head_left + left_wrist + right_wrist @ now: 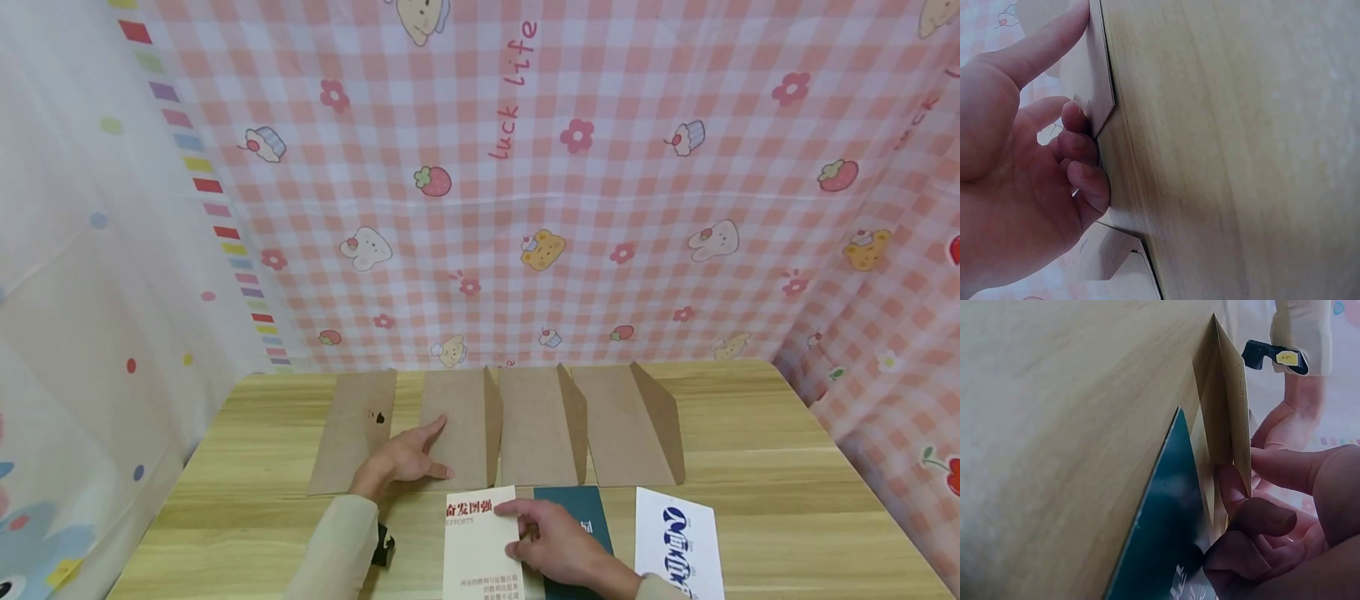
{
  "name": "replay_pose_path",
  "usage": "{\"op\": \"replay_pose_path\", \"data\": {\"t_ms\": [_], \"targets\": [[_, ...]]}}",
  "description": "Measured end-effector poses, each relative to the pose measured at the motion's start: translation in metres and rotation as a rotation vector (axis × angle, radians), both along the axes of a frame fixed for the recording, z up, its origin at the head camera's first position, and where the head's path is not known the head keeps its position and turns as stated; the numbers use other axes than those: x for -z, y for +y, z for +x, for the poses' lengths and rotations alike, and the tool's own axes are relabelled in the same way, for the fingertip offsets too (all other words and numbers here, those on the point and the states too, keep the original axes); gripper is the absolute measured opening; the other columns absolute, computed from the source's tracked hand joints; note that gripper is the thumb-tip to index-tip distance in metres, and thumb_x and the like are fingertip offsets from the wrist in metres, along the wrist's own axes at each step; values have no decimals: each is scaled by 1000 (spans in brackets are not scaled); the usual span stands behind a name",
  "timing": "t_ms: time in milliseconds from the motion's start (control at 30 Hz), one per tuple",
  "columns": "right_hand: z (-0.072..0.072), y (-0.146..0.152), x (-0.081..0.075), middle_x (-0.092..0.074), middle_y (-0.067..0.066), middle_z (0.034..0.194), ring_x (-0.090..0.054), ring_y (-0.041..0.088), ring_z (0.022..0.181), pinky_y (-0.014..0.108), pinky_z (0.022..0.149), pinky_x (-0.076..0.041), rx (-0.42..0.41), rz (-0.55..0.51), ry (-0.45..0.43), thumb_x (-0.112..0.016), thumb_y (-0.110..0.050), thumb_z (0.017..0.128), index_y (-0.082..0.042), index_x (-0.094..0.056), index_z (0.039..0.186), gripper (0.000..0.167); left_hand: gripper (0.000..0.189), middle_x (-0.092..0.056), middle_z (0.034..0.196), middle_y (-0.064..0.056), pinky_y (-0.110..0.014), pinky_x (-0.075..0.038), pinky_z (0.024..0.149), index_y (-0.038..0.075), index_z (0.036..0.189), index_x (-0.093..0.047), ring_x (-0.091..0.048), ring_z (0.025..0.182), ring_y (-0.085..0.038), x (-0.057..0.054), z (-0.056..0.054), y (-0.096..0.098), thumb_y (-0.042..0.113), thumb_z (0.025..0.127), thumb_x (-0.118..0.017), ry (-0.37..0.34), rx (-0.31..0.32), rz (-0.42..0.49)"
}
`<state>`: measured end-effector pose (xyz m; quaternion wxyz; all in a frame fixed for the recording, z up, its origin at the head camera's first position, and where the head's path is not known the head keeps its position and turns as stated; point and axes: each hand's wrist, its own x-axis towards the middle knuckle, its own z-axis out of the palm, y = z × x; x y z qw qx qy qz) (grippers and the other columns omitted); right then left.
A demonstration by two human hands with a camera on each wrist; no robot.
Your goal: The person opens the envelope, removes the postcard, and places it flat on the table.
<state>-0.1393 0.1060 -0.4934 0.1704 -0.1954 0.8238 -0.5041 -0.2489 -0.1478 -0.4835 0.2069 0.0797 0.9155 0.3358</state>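
Observation:
My left hand rests on the second brown paper envelope from the left, its index finger and thumb straight against it, the other fingers curled under in the left wrist view. With my right hand I pinch the right edge of a cream card printed with red characters. In the right wrist view the cream card stands tilted up from the table between thumb and index finger. Partly beneath the right hand lies a dark teal card. A white card with blue lettering is further right.
Two more envelopes with raised flaps stand in the row to the right. The leftmost envelope bears a small dark mark. They lie on a wooden table, with a pink checked cloth hanging behind its far edge.

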Motion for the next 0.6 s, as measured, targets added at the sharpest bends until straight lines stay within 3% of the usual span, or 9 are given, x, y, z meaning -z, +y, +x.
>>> {"op": "replay_pose_path", "data": {"t_ms": [300, 600], "targets": [[0, -3, -1, -52, -5, 73, -46, 5, 63, 22, 54, -37, 11, 71, 48, -77, -5, 82, -5, -66, 124, 43, 94, -28, 160, -19, -55, -22, 118, 15, 157, -28, -25, 147, -40, -1, 1, 1, 23, 81, -82, -21, -12, 18], [-1, -4, -5, -51, -5, 70, -46, 7, 60, 21, 51, -36, 11, 118, 14, -76, -4, 83, -5, -65, 127, 46, 93, -28, 160, -17, -54, -21, 119, 17, 157, -27, -24, 148, -38, 2, 0, 0, 24, 82, -82, -20, -17, 11]]}}
